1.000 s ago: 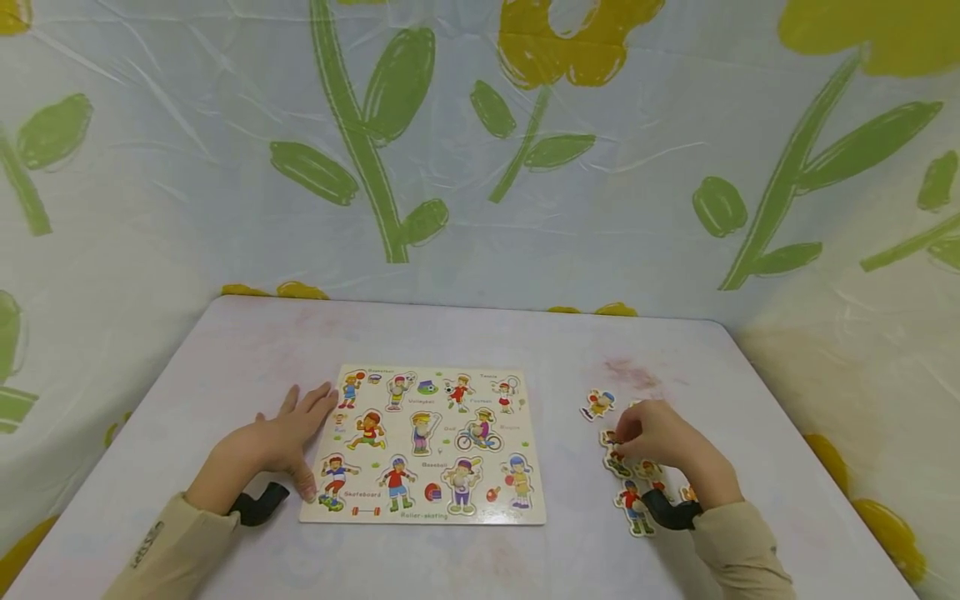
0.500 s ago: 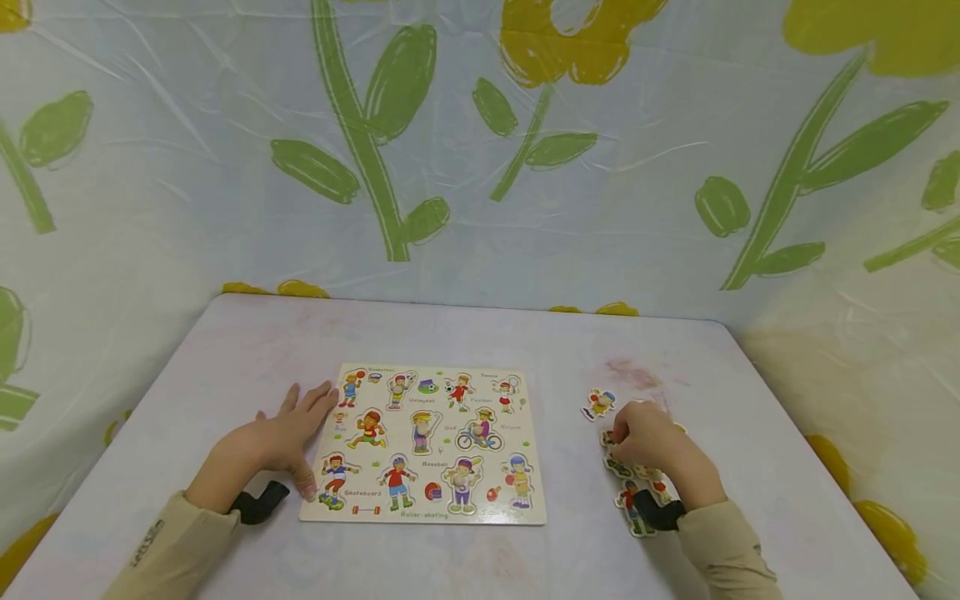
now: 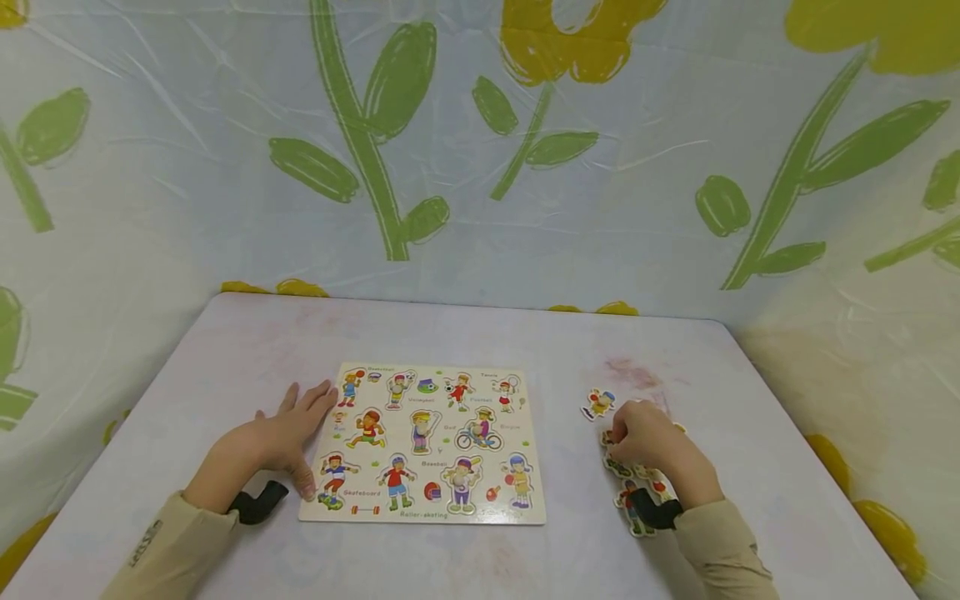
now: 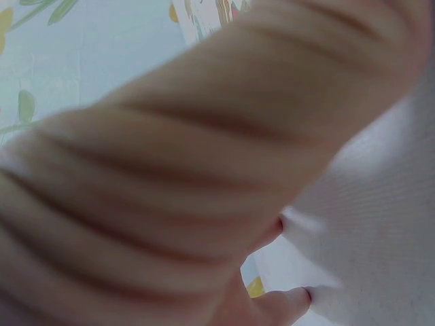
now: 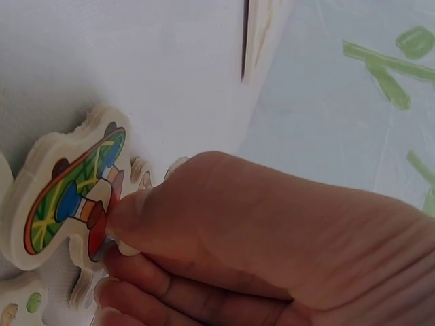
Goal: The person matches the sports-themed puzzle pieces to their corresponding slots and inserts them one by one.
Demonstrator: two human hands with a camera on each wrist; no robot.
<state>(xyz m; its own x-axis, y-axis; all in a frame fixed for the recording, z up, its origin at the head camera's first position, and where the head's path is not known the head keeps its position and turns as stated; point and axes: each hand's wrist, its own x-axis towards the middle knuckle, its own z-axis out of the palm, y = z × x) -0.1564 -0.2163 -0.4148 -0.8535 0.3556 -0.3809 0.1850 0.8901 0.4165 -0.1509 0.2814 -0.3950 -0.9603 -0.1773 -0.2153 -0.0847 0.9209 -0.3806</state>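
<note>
The flat wooden puzzle board, printed with children playing sports, lies on the table. My left hand rests with fingers spread at its left edge, thumb by the lower left corner. To the right of the board, my right hand pinches a skateboarder puzzle piece between thumb and fingers. That piece shows a green and yellow skateboard in the right wrist view, and the thumb covers its upper part. Other loose puzzle pieces lie under and around this hand, partly hidden by it.
A puzzle piece with a blue-capped figure lies just beyond the right hand. A red-shirted puzzle piece lies nearer the body, partly behind the black wrist mount. A flower-printed cloth hangs behind the table.
My right hand has shifted slightly left over the loose pieces, then stayed nearly still. My left hand and the board keep their places.
</note>
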